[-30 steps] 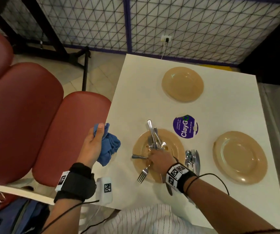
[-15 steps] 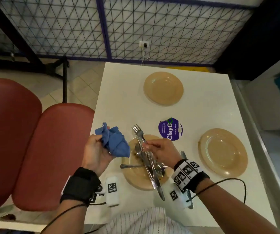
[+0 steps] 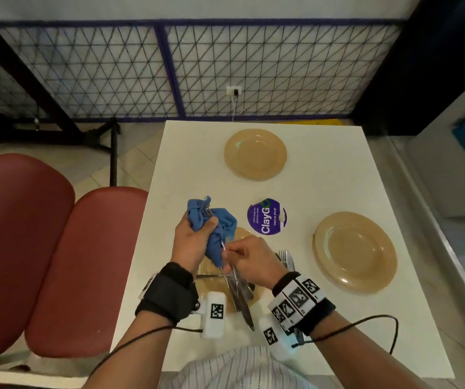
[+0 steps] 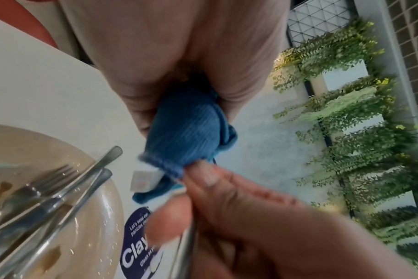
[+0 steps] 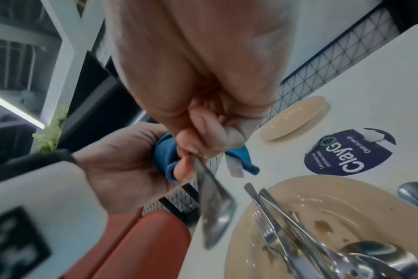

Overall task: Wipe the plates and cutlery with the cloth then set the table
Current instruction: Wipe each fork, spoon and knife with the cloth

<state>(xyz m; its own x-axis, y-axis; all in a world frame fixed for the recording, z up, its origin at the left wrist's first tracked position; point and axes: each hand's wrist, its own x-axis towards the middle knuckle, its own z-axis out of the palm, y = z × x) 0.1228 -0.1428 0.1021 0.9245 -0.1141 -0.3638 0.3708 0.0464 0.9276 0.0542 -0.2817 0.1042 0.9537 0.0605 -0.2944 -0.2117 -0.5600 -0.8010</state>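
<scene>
Head view first: the left hand (image 3: 190,242) is clutching the crumpled blue microfibre cloth (image 3: 214,228) with fingers curled tight round it, bunched over the far end of a steel piece of cutlery (image 3: 227,266), fork tines poking out the top. The right hand (image 3: 249,258) is pinching that piece's middle, right above the tan round dirty plate (image 3: 242,234) at the near edge of the white table (image 3: 324,192), where more unwiped cutlery is lying. Two clean-looking tan plates are sitting further off, one far (image 3: 255,154) and one right (image 3: 354,251).

Left wrist view: thumb and fingers are squeezing the cloth, the other hand's fingertips touching its hem.

Right wrist view: the fingers are pinching a steel handle, and a second, spoon-like piece seems to be hanging with it, though blur's making that hard to call.

Tip, I'd say: keep the cloth squeezed firm and draw the metal through slowly, over the plate, so nothing's dropping.
</scene>
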